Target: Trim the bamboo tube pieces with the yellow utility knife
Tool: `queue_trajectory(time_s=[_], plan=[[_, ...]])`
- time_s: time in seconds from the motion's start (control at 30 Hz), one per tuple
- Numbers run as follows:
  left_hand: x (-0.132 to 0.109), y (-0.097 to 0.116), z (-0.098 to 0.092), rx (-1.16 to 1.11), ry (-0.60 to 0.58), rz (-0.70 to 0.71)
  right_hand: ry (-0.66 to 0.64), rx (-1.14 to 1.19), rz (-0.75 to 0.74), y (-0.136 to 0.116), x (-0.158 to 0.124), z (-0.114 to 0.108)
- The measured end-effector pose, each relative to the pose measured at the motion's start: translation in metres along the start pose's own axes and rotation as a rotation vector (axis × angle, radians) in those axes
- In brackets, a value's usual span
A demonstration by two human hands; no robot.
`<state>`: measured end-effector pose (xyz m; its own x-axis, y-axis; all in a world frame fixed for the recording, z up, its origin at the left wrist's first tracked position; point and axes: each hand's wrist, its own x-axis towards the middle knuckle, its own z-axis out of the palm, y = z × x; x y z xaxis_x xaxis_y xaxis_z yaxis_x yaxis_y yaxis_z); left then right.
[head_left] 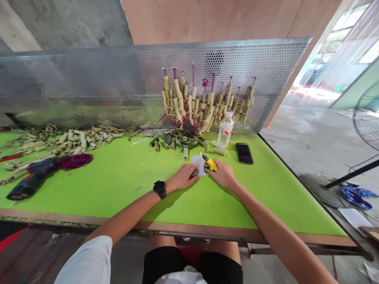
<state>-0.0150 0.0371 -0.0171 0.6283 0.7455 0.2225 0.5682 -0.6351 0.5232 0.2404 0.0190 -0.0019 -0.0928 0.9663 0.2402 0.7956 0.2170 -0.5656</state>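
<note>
Near the table's middle, my right hand (pixel 222 172) grips a yellow utility knife (pixel 212 162), its blade pointing up and left. Under that hand's fingers stands a short bamboo tube (pixel 206 167), partly hidden by the knife. My left hand (pixel 184 176), with a black watch on the wrist, is closed over a small dark rounded piece (pixel 194 173) whose kind I cannot make out. Between both hands a small white sheet of paper (pixel 199 164) lies on the green tabletop (pixel 130 193); the left fingertips reach its edge.
Dark green bamboo tubes (pixel 177 140) and a water bottle (pixel 225 131) stand beyond my hands. Strung bamboo pieces (pixel 207 106) hang on the perforated metal panel (pixel 142 79). Leftward lie a cordless drill (pixel 35 177), purple string (pixel 75 161) and cut bamboo (pixel 79 138). A black object (pixel 244 153) is rightward.
</note>
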Motion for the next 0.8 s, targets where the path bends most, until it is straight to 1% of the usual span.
queue_trajectory(time_s=[0.1,0.2,0.23,0.3,0.37,0.43,0.47,0.53,0.63,0.73,0.8], plan=[[0.013,-0.015,-0.003,0.080,-0.007,-0.026,0.029,-0.005,0.015,0.000,0.001,-0.003],[0.030,-0.026,-0.013,0.127,-0.007,-0.044,0.015,0.009,0.013,0.001,0.002,-0.003],[0.034,-0.027,-0.016,0.138,-0.027,-0.048,0.005,0.018,0.007,0.001,0.002,-0.002],[0.039,-0.027,-0.021,0.182,-0.074,-0.072,-0.018,0.039,-0.004,0.001,0.001,-0.001],[0.037,-0.024,-0.021,0.224,-0.099,-0.089,-0.040,0.073,-0.006,-0.001,0.000,0.001],[0.030,-0.016,-0.014,0.211,-0.096,-0.076,-0.036,0.106,-0.005,-0.004,-0.002,0.002],[0.025,-0.012,-0.008,0.165,-0.092,-0.069,-0.027,0.121,-0.005,-0.006,-0.003,0.003],[0.015,-0.003,0.006,0.023,-0.068,-0.067,-0.011,0.152,-0.013,-0.011,-0.006,0.003],[0.003,0.011,0.022,-0.120,0.047,-0.031,-0.019,0.192,-0.037,-0.017,-0.009,0.004],[-0.003,0.018,0.025,-0.178,0.157,-0.019,-0.047,0.198,-0.046,-0.020,-0.011,0.005],[-0.005,0.017,0.021,-0.177,0.192,0.004,-0.056,0.196,-0.047,-0.018,-0.011,0.005]])
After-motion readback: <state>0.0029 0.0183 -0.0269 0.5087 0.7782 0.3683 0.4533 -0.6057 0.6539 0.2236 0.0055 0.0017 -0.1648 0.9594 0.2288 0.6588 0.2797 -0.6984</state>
